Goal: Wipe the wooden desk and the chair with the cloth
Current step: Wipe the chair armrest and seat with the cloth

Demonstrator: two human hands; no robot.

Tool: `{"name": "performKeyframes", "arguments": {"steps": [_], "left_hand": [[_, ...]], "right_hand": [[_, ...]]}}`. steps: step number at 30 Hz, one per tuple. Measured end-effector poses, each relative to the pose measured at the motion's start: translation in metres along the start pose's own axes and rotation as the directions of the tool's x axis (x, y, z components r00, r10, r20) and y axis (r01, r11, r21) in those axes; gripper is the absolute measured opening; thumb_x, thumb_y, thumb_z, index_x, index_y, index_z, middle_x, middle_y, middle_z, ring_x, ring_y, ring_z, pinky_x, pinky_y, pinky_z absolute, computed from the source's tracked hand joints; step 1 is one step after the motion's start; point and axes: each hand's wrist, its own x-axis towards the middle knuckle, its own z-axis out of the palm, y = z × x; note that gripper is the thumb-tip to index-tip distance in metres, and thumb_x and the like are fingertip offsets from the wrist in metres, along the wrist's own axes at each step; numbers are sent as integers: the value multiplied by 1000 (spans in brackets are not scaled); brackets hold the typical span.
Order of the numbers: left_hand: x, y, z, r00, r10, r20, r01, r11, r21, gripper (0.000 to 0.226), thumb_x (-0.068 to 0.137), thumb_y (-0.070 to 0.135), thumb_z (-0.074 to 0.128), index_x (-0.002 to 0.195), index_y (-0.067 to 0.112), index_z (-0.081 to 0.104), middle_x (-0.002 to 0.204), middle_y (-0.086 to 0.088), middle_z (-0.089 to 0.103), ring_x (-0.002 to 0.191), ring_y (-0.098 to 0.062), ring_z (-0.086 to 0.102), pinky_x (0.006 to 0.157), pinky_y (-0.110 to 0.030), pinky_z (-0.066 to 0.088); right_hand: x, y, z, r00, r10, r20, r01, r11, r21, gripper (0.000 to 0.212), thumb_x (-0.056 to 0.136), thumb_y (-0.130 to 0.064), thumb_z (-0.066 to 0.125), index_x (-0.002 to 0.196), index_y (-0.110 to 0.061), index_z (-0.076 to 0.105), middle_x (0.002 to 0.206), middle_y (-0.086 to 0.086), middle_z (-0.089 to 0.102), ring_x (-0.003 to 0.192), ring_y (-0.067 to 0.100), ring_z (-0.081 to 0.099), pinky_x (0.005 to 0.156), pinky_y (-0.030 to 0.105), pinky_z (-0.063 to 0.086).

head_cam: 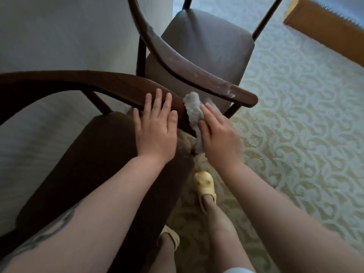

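Note:
A dark wooden chair (82, 81) with a curved armrest and a brown padded seat stands right below me. My left hand (156, 128) lies flat on the end of its armrest, fingers straight. A fluffy grey cloth (194, 110) covers the armrest's tip and hangs down its front post. My right hand (216, 134) presses the cloth against the wood with straight fingers. A second chair (199, 62) with a grey seat stands just behind, its armrest end marked with pale dust or scuffs.
A white wall (59, 32) runs along the left behind both chairs. Patterned carpet (295, 125) fills the floor to the right. A wooden furniture edge (323, 28) shows at the top right. My feet in yellow sandals (203, 184) stand beside the near chair.

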Motion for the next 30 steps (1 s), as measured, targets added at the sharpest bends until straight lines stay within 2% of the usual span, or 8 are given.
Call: {"name": "performKeyframes", "arguments": {"steps": [6, 10, 15, 20, 21, 23, 25, 30], "left_hand": [[-4, 12, 19, 992, -111, -55, 108, 993, -46, 58, 99, 48, 4, 154, 30, 4, 162, 9, -5, 147, -11, -14, 116, -38, -13], [-13, 29, 30, 961, -253, -111, 233, 958, -168, 58, 97, 51, -1, 152, 31, -4, 160, 14, -11, 145, -3, -20, 118, -40, -13], [-7, 75, 45, 845, -516, -142, 418, 802, -426, 59, 95, 53, -2, 152, 35, -3, 160, 20, -12, 142, 5, -20, 119, -39, -11], [-9, 91, 61, 605, -788, -115, 318, 372, -872, 52, 98, 50, 23, 148, 45, 9, 156, 28, 11, 143, 9, 5, 122, -41, 12], [-12, 95, 62, 573, -813, -104, 301, 327, -896, 52, 97, 52, 23, 147, 48, 9, 154, 33, 12, 143, 9, 7, 121, -41, 14], [-11, 109, 67, 544, -836, -69, 311, 277, -909, 48, 95, 57, 21, 141, 57, 9, 151, 36, 12, 142, 10, 9, 121, -39, 15], [-12, 122, 77, 491, -870, -47, 305, 223, -926, 44, 91, 64, 17, 135, 63, 15, 151, 34, 17, 141, 11, 15, 120, -38, 18], [-1, 138, 104, 426, -894, -136, 305, 284, -909, 46, 94, 61, 14, 140, 58, 12, 148, 39, 16, 135, 20, 15, 114, -18, 21]], "right_hand": [[-23, 5, 4, 976, -163, 142, 192, 957, -219, 58, 96, -40, 36, 151, -22, 34, 155, 1, 34, 133, 31, 30, 111, 52, 31], [41, 23, -11, 738, -559, 378, 617, 786, -42, 54, 102, -41, 32, 153, -27, 26, 160, -3, 24, 144, 24, 24, 117, 44, 28], [34, 32, -11, 753, -584, 302, 585, 805, 99, 52, 95, -21, 55, 146, -14, 43, 153, 5, 37, 146, 24, 24, 118, 40, 26], [94, 12, 1, 257, -825, 503, 892, 403, 204, 57, 94, -32, 49, 150, -24, 35, 160, -4, 20, 150, 23, -2, 122, 45, 8], [113, 3, 5, 268, -810, 523, 865, 441, 241, 58, 97, -35, 43, 152, -30, 27, 162, -8, 12, 150, 20, -7, 122, 44, 7], [123, -7, 8, 483, -707, 517, 645, 686, 337, 55, 102, -39, 33, 153, -39, 14, 163, -13, 0, 150, 14, -2, 122, 38, 16], [103, -7, 4, 585, -640, 499, 542, 765, 347, 52, 103, -40, 31, 153, -40, 14, 162, -14, -1, 149, 17, 8, 117, 33, 21], [128, -9, 17, 295, -739, 605, 809, 531, 253, 61, 98, -55, 17, 155, -37, 4, 162, -10, -15, 148, 33, -14, 115, 46, -3]]}}
